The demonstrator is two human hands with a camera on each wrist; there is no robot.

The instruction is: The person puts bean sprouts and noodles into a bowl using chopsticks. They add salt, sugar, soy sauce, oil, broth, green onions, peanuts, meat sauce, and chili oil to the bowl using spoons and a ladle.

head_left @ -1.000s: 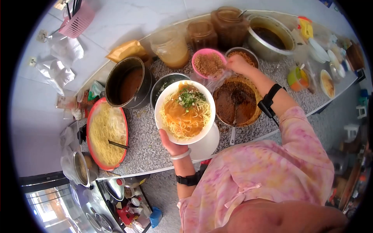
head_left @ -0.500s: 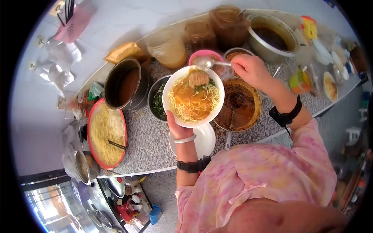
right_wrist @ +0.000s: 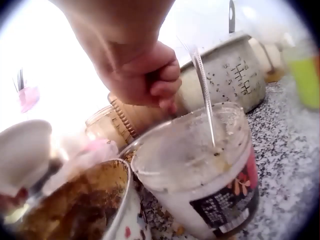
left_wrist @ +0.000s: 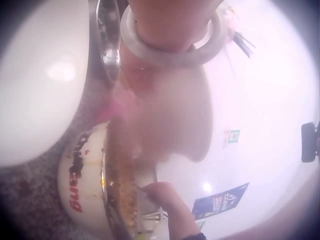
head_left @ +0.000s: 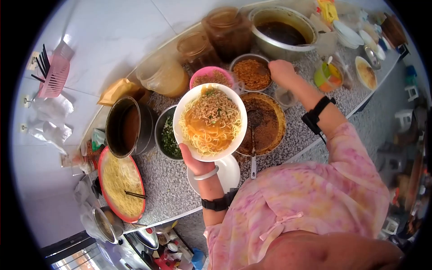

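Observation:
My left hand [head_left: 196, 163] holds a white bowl [head_left: 178, 118] of noodles [head_left: 209, 141] from beneath, its thumb at the side. Brown sauce, green bits and crumbly minced meat [head_left: 213, 107] top the noodles. In the left wrist view the bowl's underside [left_wrist: 182, 110] shows above the fingers. My right hand [head_left: 283, 74], fingers curled, is at the rim of a steel bowl of orange-brown crumbs [head_left: 249, 76]; it pinches a spoon largely hidden by the hand. Below it in the right wrist view stands a clear tub [right_wrist: 192, 175] with a metal handle [right_wrist: 205, 95] sticking out.
A pink bowl [head_left: 195, 80] of minced meat stands behind the noodle bowl. A pot of dark red-brown sauce [head_left: 272, 130] holds a ladle [head_left: 253, 153]. Scallions [head_left: 169, 139], a dark pot [head_left: 114, 130], a red-rimmed noodle tray [head_left: 143, 198] and a white plate [head_left: 229, 173] crowd the counter.
The right hand brought a spoon of minced meat over the noodles and tipped it out, then moved back to the crumb bowl. The meat now lies spread on top. The head view has turned.

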